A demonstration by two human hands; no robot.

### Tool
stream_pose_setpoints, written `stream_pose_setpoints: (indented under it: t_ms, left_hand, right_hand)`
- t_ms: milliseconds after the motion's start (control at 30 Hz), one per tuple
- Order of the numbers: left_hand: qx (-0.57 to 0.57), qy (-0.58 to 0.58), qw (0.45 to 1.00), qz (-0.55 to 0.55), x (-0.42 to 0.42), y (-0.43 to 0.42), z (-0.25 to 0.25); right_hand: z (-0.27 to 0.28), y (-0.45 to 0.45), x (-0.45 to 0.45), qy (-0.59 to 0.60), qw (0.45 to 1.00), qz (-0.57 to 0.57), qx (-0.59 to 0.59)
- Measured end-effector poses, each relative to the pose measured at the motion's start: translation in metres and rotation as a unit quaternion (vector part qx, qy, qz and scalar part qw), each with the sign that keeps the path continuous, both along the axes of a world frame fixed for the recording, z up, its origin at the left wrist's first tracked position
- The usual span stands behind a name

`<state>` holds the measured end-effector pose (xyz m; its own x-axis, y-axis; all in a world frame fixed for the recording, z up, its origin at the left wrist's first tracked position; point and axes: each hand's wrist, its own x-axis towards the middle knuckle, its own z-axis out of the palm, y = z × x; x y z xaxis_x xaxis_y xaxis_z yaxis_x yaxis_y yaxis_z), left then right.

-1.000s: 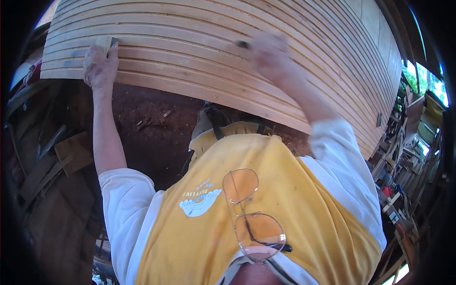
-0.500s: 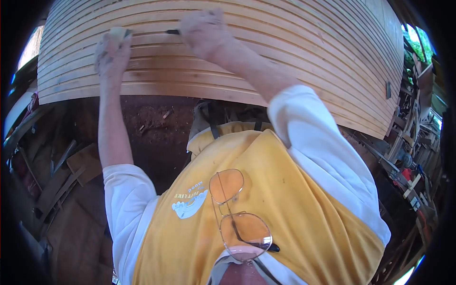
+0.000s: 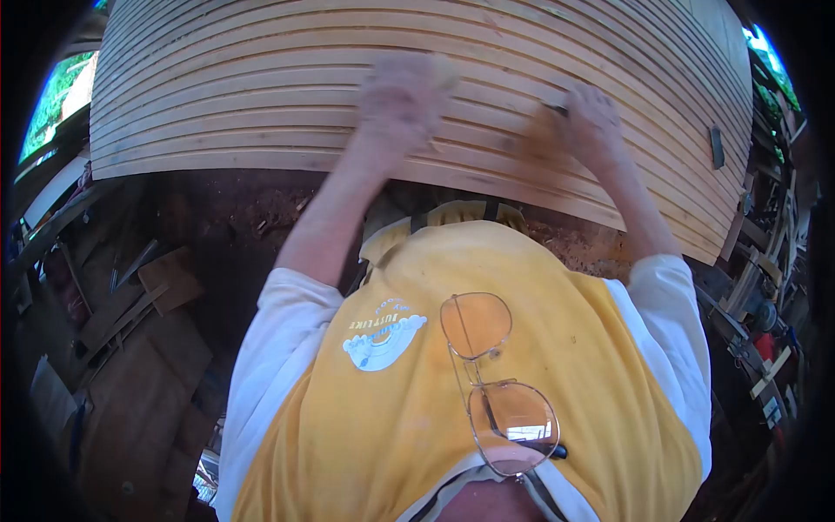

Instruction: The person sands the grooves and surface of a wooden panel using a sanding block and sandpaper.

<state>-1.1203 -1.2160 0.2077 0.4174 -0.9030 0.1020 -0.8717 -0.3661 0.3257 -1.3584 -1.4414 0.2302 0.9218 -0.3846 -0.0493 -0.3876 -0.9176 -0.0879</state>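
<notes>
My left hand, smeared by motion, is over the middle of a large grooved wooden panel. Its fingers are closed around a pale yellowish block, whose kind I cannot make out. Farther right, my right hand is closed on a small dark tool. Only the tool's narrow tip sticks out to the left of the fingers; the rest is hidden. Both hands are low over the slats, though I cannot tell whether either thing touches the wood.
A small dark flat piece lies near the panel's right edge. Scrap boards are piled at lower left, and more wood and clutter fill the right side. Tinted glasses hang at my collar.
Both hands have moved to the right along the panel, the left from its left part to the middle, the right from the middle to the right. Each keeps its hold.
</notes>
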Motion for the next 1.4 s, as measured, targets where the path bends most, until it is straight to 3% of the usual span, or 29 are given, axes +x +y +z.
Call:
stream_pose_setpoints:
  t_ms: [100, 200, 267, 300, 367, 467, 500, 533, 567, 600, 633, 700, 800, 900, 967, 1100, 1200, 1333, 1400]
  left_hand:
    - [0.033, -0.078, 0.983, 0.164, 0.057, 0.027, 0.005]
    - [0.038, -0.087, 0.976, 0.197, 0.044, 0.014, -0.009]
    - [-0.066, -0.005, 0.998, 0.008, -0.01, -0.014, -0.006]
    - [-0.199, 0.027, 0.98, -0.001, -0.046, -0.035, -0.026]
    - [-0.062, -0.016, 0.998, -0.024, -0.101, -0.072, 0.007]
    - [-0.061, -0.03, 0.998, 0.016, -0.074, -0.055, 0.002]
    - [-0.113, -0.055, 0.992, 0.022, -0.045, -0.035, -0.015]
    - [-0.167, -0.079, 0.982, 0.025, -0.008, -0.006, -0.03]
    - [0.004, -0.064, 0.992, 0.106, 0.021, 0.019, -0.011]
    - [-0.077, -0.124, 0.979, 0.139, 0.052, 0.051, -0.014]
    - [-0.014, -0.184, 0.963, 0.198, 0.089, 0.082, -0.029]
    - [0.111, -0.085, 0.937, 0.319, 0.141, 0.112, -0.005]
    - [0.133, -0.07, 0.944, 0.295, 0.167, 0.12, 0.005]
    - [0.107, -0.088, 0.931, 0.339, 0.21, 0.158, -0.003]
    - [0.14, -0.06, 0.902, 0.404, 0.249, 0.214, 0.001]
    - [0.153, -0.088, 0.876, 0.45, 0.287, 0.271, -0.013]
    - [0.163, -0.097, 0.866, 0.463, 0.285, 0.265, -0.018]
    - [0.156, -0.085, 0.862, 0.475, 0.281, 0.263, -0.008]
    - [0.164, -0.067, 0.857, 0.484, 0.277, 0.259, -0.002]
  right_hand:
    - [-0.015, 0.033, 0.061, -0.036, 0.998, 0.044, 0.01]
    - [-0.003, 0.029, 0.051, -0.011, 0.999, 0.027, 0.022]
    - [0.001, 0.002, 0.016, 0.007, 1.0, 0.019, 0.013]
    - [-0.002, -0.022, -0.016, 0.006, 1.0, 0.027, 0.006]
    - [0.006, -0.056, -0.069, 0.061, 0.998, 0.006, -0.014]
    - [0.006, -0.066, -0.081, 0.05, 0.998, 0.04, -0.009]
    - [0.004, -0.062, -0.077, 0.043, 0.998, 0.041, -0.008]
    - [0.002, -0.054, -0.06, 0.031, 0.998, 0.056, 0.005]
    - [0.001, -0.038, -0.033, 0.02, 0.997, 0.071, 0.019]
    - [-0.001, -0.021, -0.001, 0.01, 0.995, 0.089, 0.032]
    - [-0.008, 0.0, 0.032, -0.027, 0.994, 0.098, 0.047]
    - [-0.019, 0.05, 0.105, -0.106, 0.986, 0.113, 0.068]
    - [-0.024, 0.114, 0.208, -0.097, 0.983, 0.134, 0.076]
    - [-0.02, 0.129, 0.232, -0.075, 0.988, 0.119, 0.058]
    - [-0.01, 0.088, 0.194, 0.027, 0.98, 0.172, 0.092]
    - [-0.008, 0.049, 0.11, 0.007, 0.995, 0.093, 0.028]
    - [-0.008, 0.09, 0.171, -0.003, 0.992, 0.129, 0.014]
    - [-0.03, 0.196, 0.341, -0.117, 0.973, 0.182, 0.075]
    - [-0.016, 0.246, 0.415, -0.078, 0.972, 0.196, 0.104]
